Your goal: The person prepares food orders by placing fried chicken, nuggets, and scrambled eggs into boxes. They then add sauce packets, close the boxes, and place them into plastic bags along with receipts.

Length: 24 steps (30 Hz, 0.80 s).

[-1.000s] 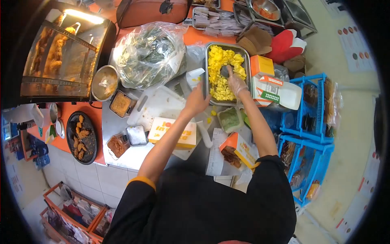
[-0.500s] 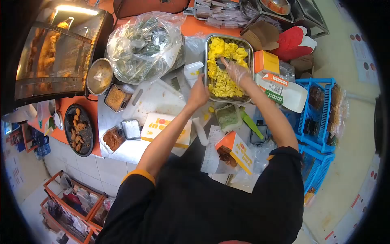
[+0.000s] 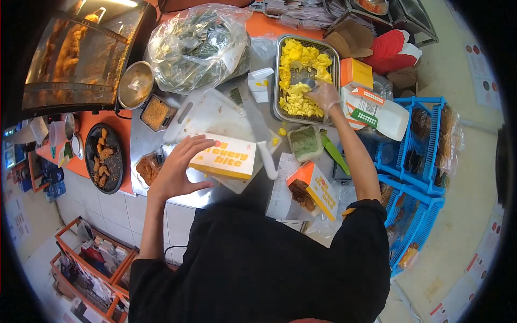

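Note:
My right hand (image 3: 326, 97), in a clear glove, is inside a metal tray (image 3: 277, 102) of yellow scrambled egg (image 3: 293, 52). Its fingers are closed round a small dark grey utensil (image 3: 309, 83), mostly hidden, with egg right beside it. My left hand (image 3: 177, 168) is open at the left end of a closed white and yellow food box (image 3: 229, 156), fingers over the top edge and thumb spread toward me. The box lies on a white cutting board (image 3: 202, 116). Right of it is a knife (image 3: 265, 153) with a white handle.
An open orange box (image 3: 312, 188) with brown food stands on the near right, below a tub of green food (image 3: 305, 143). Blue racks (image 3: 420, 156) stand at the right. A bulky plastic bag (image 3: 196, 48) and a glass warmer (image 3: 75, 59) fill the back left.
My left hand has let go of the tray's side and moved down and left to the closed box. My right hand stays in the tray, with the grey utensil shifted slightly right.

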Tool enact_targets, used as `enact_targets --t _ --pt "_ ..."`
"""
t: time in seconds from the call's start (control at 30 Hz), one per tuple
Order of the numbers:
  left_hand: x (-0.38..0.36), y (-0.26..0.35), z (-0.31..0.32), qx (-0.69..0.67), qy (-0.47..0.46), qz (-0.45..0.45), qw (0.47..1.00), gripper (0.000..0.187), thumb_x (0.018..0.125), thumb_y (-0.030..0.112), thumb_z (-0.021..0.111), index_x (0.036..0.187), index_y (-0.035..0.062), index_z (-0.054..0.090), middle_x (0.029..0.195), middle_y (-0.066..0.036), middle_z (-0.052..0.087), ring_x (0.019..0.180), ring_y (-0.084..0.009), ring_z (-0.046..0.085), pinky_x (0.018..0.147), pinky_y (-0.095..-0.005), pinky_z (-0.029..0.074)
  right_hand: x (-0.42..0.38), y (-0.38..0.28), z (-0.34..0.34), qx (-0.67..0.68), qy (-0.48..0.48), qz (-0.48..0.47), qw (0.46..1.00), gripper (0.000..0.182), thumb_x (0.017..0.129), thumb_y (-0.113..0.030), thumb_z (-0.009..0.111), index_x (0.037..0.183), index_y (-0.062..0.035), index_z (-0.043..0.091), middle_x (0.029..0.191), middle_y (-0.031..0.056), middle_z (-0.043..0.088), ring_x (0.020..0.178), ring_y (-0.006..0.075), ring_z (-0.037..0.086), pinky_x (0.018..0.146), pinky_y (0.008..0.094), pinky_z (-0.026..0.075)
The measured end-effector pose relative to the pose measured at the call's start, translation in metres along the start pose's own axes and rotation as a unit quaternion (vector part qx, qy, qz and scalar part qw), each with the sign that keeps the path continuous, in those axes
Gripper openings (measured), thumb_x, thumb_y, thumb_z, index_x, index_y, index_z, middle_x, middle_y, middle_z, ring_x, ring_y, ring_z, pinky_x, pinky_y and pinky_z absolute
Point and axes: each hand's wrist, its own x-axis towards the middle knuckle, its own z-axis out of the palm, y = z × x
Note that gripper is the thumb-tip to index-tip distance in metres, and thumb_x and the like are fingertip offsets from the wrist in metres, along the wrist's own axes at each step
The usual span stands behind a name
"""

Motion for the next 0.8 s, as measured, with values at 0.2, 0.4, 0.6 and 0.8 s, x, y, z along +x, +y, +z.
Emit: enact_targets --t 0.2,0.4,0.6,0.8 --pt "-0.025 -0.067 0.044 0.083 0.074 0.017 0.994 0.064 0.071 0.006 0.076 0.131 0.0130 0.056 0.133 -0.008 0.058 0.131 -0.0290 0.048 0.115 -0.0477 0.033 -0.022 -0.017 -0.034 0.164 -0.050 0.098 0.980 0.080 0.070 -0.062 0.079 0.115 0.0036 0.066 0.068 0.0048 0.064 0.063 0.0144 0.060 0.056 0.0298 0.049" --pt "0.013 -0.087 0.038 -0.130 0.147 -0.047 0.979 0.031 0.085 0.012 0.067 0.116 0.0075 0.066 0.109 -0.007 0.070 0.102 -0.0222 0.065 0.091 -0.0340 0.047 -0.109 -0.086 -0.079 0.350 -0.062 0.107 0.929 0.044 0.080 -0.046 0.079 0.094 -0.0054 0.069 0.061 -0.0036 0.054 0.050 0.0034 0.045 0.044 0.0233 0.033" --pt "0.030 -0.091 0.019 -0.102 0.089 -0.052 0.989 0.026 0.089 0.015 0.066 0.114 0.0055 0.068 0.106 -0.005 0.070 0.092 -0.0138 0.061 0.085 -0.0301 0.047 -0.213 -0.154 -0.050 0.344 -0.114 0.049 0.931 0.041 0.079 -0.042 0.079 0.101 -0.0084 0.074 0.071 -0.0005 0.063 0.060 0.0040 0.054 0.053 0.0231 0.041" --pt "0.040 -0.120 0.025 -0.145 0.035 -0.004 0.989 0.023 0.092 0.018 0.066 0.111 0.0048 0.069 0.107 -0.004 0.070 0.093 -0.0114 0.060 0.083 -0.0280 0.047 -0.264 -0.232 0.073 0.100 0.145 0.094 0.980 0.028 0.085 -0.021 0.069 0.110 -0.0087 0.069 0.082 0.0106 0.071 0.074 0.0303 0.068 0.073 0.0417 0.053"
